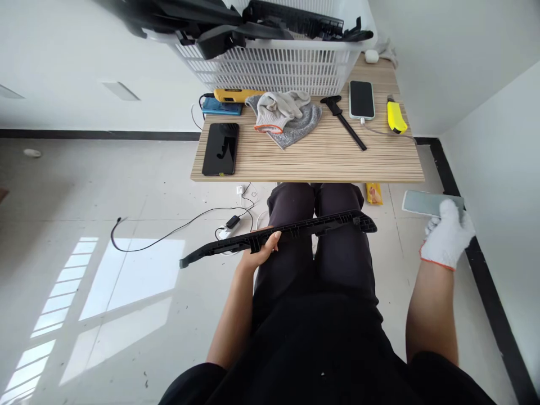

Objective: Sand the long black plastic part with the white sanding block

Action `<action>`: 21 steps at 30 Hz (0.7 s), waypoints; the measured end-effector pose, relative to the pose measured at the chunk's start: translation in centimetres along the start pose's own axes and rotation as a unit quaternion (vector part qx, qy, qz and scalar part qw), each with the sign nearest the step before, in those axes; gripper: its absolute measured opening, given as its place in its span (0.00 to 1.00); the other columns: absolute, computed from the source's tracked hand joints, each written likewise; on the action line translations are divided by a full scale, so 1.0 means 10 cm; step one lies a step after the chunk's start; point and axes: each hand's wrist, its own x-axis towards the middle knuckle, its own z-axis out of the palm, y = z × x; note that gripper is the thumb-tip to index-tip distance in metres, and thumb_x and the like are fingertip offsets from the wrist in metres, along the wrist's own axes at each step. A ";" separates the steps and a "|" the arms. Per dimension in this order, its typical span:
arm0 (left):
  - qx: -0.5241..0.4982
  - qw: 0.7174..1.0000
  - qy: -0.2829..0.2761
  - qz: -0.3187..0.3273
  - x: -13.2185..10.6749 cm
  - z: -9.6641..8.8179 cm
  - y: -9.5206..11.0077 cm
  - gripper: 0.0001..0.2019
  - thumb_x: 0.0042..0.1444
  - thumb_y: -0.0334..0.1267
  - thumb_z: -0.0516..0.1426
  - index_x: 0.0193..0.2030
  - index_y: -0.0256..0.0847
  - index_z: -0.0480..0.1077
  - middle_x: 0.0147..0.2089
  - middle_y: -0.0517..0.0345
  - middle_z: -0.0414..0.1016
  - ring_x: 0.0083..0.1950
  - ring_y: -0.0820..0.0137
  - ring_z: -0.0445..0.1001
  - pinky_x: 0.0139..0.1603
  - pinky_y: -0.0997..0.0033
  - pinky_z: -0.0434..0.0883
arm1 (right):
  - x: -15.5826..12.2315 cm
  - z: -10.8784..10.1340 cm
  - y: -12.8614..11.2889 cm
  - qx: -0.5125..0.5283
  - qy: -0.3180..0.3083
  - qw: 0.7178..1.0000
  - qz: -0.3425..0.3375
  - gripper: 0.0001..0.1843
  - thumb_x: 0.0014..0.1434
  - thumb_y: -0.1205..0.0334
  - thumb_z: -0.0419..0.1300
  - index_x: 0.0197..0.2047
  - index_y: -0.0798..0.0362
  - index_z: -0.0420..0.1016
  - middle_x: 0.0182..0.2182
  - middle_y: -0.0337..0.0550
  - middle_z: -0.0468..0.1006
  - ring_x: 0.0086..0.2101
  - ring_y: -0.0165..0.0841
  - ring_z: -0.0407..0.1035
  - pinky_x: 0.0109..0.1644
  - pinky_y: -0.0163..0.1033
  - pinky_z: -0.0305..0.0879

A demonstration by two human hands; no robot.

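Note:
A long black plastic trim piece [312, 226] lies across above my thighs, its ribbed, clipped side facing up. My bare left hand [264, 247] is closed around it left of the middle, with the thumb on the near edge. Out to the right, away from the trim piece, my right hand [448, 236] wears a white knit glove with an orange cuff. Its fingers pinch a flat grey-green rectangular strip [426, 203] with a pale edge; what the strip is made of I cannot tell.
Ahead stands a wooden table [304, 169] with a white basket [278, 67] of black plastic parts [295, 19]. On it lie gloves [280, 109], a black phone [220, 149], a charging phone [361, 100], a yellow cutter [395, 115] and a black T-shaped part [343, 121]. A cable [181, 228] crosses the floor.

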 end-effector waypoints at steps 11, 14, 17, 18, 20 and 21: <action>0.005 1.000 -0.004 -0.008 0.01 -0.01 0.00 0.29 0.63 0.61 0.53 0.17 0.45 0.66 0.18 0.60 0.68 0.22 0.71 0.69 0.28 0.71 0.69 | 0.04 0.08 -0.12 0.006 -0.078 0.996 0.032 0.20 0.53 0.44 0.64 0.32 0.46 0.58 0.19 0.29 0.59 0.18 0.27 0.55 0.19 0.35 0.47; 0.002 1.000 -0.010 -0.009 0.01 -0.01 0.00 0.29 0.63 0.62 0.53 0.17 0.45 0.66 0.18 0.60 0.68 0.22 0.71 0.69 0.28 0.71 0.69 | 0.05 0.09 -0.17 0.053 0.014 0.998 -0.015 0.20 0.53 0.45 0.64 0.31 0.45 0.57 0.17 0.27 0.56 0.16 0.26 0.52 0.17 0.35 0.45; -0.001 1.000 -0.010 -0.004 0.01 -0.01 0.00 0.29 0.63 0.62 0.54 0.17 0.45 0.66 0.18 0.60 0.68 0.22 0.71 0.69 0.27 0.70 0.68 | 0.02 0.16 -0.21 0.097 -0.055 0.994 -0.006 0.21 0.54 0.44 0.64 0.29 0.45 0.56 0.15 0.27 0.55 0.15 0.26 0.50 0.17 0.35 0.44; -0.001 1.000 -0.008 -0.003 0.01 -0.01 0.00 0.29 0.63 0.62 0.54 0.17 0.45 0.66 0.18 0.60 0.68 0.22 0.71 0.69 0.27 0.71 0.68 | 0.00 0.20 -0.23 0.077 -0.100 0.992 -0.005 0.21 0.54 0.44 0.65 0.29 0.46 0.58 0.16 0.28 0.57 0.16 0.26 0.52 0.18 0.34 0.46; 0.000 1.000 -0.007 -0.005 0.01 0.00 0.00 0.29 0.63 0.62 0.53 0.17 0.45 0.65 0.18 0.60 0.68 0.22 0.71 0.69 0.27 0.71 0.68 | -0.03 0.30 -0.27 0.051 -0.091 0.994 -0.027 0.19 0.54 0.44 0.65 0.30 0.47 0.63 0.18 0.29 0.61 0.18 0.26 0.57 0.20 0.33 0.50; 0.002 1.000 -0.009 -0.007 0.00 0.00 0.00 0.29 0.63 0.62 0.54 0.17 0.45 0.66 0.18 0.60 0.68 0.22 0.71 0.69 0.27 0.71 0.68 | -0.04 0.35 -0.30 0.059 -0.055 0.996 -0.037 0.18 0.55 0.43 0.64 0.32 0.47 0.65 0.18 0.29 0.62 0.19 0.26 0.58 0.20 0.33 0.50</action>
